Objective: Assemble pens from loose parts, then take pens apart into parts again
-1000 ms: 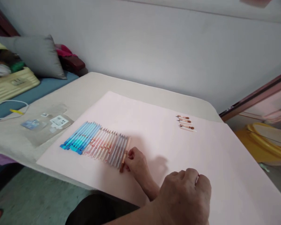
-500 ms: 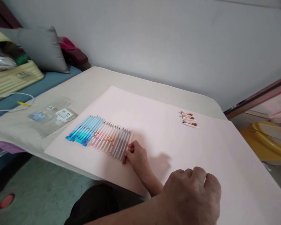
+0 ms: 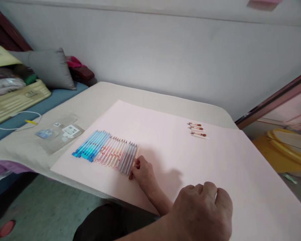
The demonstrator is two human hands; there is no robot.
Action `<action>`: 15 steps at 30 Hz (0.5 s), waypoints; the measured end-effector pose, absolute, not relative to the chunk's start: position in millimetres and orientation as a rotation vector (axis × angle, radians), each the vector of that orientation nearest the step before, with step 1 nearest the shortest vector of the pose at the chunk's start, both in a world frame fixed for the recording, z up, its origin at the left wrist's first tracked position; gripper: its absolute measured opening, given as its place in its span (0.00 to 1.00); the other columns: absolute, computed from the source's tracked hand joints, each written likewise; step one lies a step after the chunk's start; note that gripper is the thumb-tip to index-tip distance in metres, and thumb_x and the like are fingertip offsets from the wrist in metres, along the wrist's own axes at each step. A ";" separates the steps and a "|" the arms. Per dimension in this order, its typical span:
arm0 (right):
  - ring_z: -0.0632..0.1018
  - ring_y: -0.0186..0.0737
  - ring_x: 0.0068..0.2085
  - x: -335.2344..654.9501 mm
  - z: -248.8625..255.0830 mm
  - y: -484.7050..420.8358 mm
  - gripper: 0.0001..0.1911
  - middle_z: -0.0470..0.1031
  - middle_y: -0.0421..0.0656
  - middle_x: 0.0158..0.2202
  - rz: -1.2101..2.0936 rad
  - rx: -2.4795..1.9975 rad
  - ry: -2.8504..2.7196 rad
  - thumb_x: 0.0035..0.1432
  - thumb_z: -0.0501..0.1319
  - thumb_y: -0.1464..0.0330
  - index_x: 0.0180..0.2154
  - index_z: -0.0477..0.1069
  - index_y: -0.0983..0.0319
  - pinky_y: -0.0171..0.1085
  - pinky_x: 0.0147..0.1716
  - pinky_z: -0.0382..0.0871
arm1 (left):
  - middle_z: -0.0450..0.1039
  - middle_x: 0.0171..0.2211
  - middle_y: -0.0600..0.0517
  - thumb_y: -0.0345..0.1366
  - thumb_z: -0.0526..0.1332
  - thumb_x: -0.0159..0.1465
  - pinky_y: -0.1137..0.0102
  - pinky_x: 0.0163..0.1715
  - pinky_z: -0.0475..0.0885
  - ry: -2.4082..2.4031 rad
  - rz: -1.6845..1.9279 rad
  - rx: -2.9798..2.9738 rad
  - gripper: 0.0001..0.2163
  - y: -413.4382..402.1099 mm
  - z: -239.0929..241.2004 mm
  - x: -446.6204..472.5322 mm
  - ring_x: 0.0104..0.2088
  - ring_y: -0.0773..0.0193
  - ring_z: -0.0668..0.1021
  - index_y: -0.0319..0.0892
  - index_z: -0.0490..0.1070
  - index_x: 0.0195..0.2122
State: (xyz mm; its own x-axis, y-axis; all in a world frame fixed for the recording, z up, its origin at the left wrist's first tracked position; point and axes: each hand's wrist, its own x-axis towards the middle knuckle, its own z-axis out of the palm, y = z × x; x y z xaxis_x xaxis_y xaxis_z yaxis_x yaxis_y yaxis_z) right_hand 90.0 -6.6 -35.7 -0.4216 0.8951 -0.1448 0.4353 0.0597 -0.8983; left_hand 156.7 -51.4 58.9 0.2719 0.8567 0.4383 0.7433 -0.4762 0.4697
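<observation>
Pinching the brown pen [image 3: 130, 174], the right hand [image 3: 144, 170] is the nearer one; the pen lies almost parallel to the grey pens [image 3: 127, 159]. The left hand [image 3: 200, 211] hides its grip.

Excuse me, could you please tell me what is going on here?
A person's right hand has its fingers on a brown-ended pen at the right end of a row of pens. The left hand is curled nearer the camera, its palm hidden. Three more brown-ended pens lie apart, farther back on the pink sheet.
</observation>
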 end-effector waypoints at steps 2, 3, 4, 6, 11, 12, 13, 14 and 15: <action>0.69 0.31 0.17 90.5 -37.6 -7.4 0.09 0.68 0.34 0.16 1.360 -1.310 -1.881 0.46 0.51 0.79 0.27 0.58 0.59 0.29 0.19 0.58 | 0.65 0.28 0.51 0.31 0.56 0.55 0.67 0.20 0.61 1.490 0.974 2.383 0.04 -51.6 59.5 158.4 0.25 0.65 0.68 0.39 0.63 0.32; 0.69 0.31 0.17 90.9 -38.3 -7.8 0.09 0.68 0.35 0.16 1.366 -1.307 -1.882 0.46 0.51 0.80 0.27 0.59 0.60 0.29 0.19 0.58 | 0.65 0.28 0.51 0.31 0.56 0.55 0.67 0.21 0.61 1.480 0.965 2.393 0.04 -51.7 59.5 158.9 0.25 0.65 0.68 0.39 0.63 0.32; 0.69 0.31 0.18 91.2 -38.9 -8.1 0.09 0.68 0.35 0.16 1.363 -1.308 -1.886 0.47 0.51 0.80 0.27 0.59 0.60 0.29 0.19 0.58 | 0.65 0.28 0.52 0.31 0.56 0.54 0.67 0.21 0.61 1.488 0.962 2.395 0.05 -51.8 59.4 159.4 0.25 0.65 0.68 0.39 0.63 0.32; 0.69 0.31 0.18 91.5 -39.7 -8.5 0.09 0.68 0.35 0.16 1.347 -1.319 -1.897 0.46 0.51 0.80 0.27 0.59 0.60 0.29 0.19 0.57 | 0.65 0.28 0.52 0.31 0.56 0.54 0.67 0.21 0.61 1.505 0.953 2.401 0.04 -52.5 58.8 160.2 0.24 0.65 0.68 0.39 0.62 0.32; 0.70 0.31 0.18 91.2 -43.1 -9.0 0.10 0.67 0.35 0.15 1.335 -1.308 -1.890 0.46 0.51 0.81 0.27 0.60 0.60 0.28 0.18 0.57 | 0.66 0.28 0.51 0.29 0.56 0.54 0.67 0.21 0.61 1.508 0.919 2.425 0.04 -54.0 58.2 162.3 0.24 0.65 0.68 0.39 0.62 0.32; 0.70 0.31 0.17 91.1 -44.1 -9.1 0.10 0.67 0.35 0.16 1.341 -1.304 -1.883 0.46 0.51 0.81 0.27 0.60 0.60 0.28 0.18 0.57 | 0.66 0.28 0.51 0.29 0.56 0.54 0.67 0.21 0.60 1.510 0.911 2.425 0.04 -53.9 58.4 162.5 0.24 0.65 0.68 0.40 0.62 0.32; 0.70 0.31 0.17 91.1 -45.1 -9.1 0.09 0.67 0.35 0.16 1.353 -1.298 -1.877 0.47 0.51 0.80 0.27 0.60 0.60 0.28 0.17 0.57 | 0.66 0.28 0.51 0.29 0.56 0.54 0.67 0.21 0.61 1.507 0.900 2.428 0.05 -53.7 58.6 162.4 0.24 0.65 0.68 0.40 0.62 0.32; 0.70 0.31 0.17 91.2 -46.0 -9.2 0.09 0.67 0.35 0.16 1.365 -1.295 -1.868 0.47 0.51 0.80 0.28 0.60 0.60 0.28 0.17 0.57 | 0.66 0.28 0.51 0.28 0.56 0.54 0.67 0.21 0.61 1.504 0.891 2.431 0.05 -53.3 58.8 162.1 0.24 0.64 0.68 0.40 0.62 0.32; 0.70 0.31 0.17 91.3 -46.9 -9.2 0.09 0.67 0.35 0.16 1.381 -1.293 -1.861 0.47 0.51 0.80 0.28 0.60 0.60 0.28 0.17 0.58 | 0.66 0.28 0.51 0.28 0.55 0.54 0.67 0.21 0.61 1.496 0.882 2.438 0.05 -52.6 58.9 161.4 0.24 0.64 0.68 0.39 0.62 0.32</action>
